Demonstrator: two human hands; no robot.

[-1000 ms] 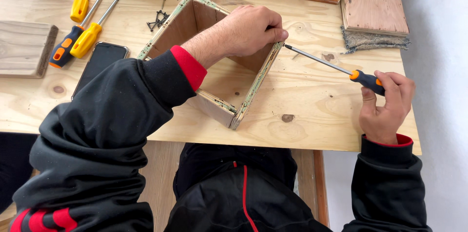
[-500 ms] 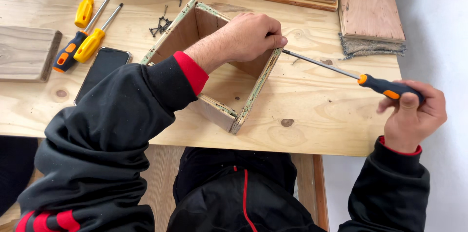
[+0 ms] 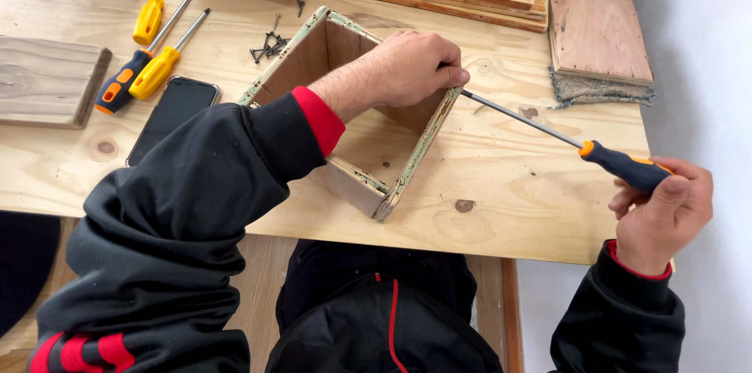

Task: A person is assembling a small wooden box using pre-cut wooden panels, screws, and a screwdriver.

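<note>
Plywood table [image 3: 501,185]: three spare screwdrivers [image 3: 149,52] and a dark phone [image 3: 172,116] lie far left, loose black screws [image 3: 266,45] just behind the open wooden box [image 3: 368,161], a stack of boards [image 3: 599,32] back right. Nothing between shaft and box wall. Left hand [image 3: 415,67] curled over the box's right wall, gripping its top edge mid-table. Right hand [image 3: 662,212] closed around the black-orange screwdriver [image 3: 564,138] handle off the table edge, tip at the wall just under the left fingers.
</note>
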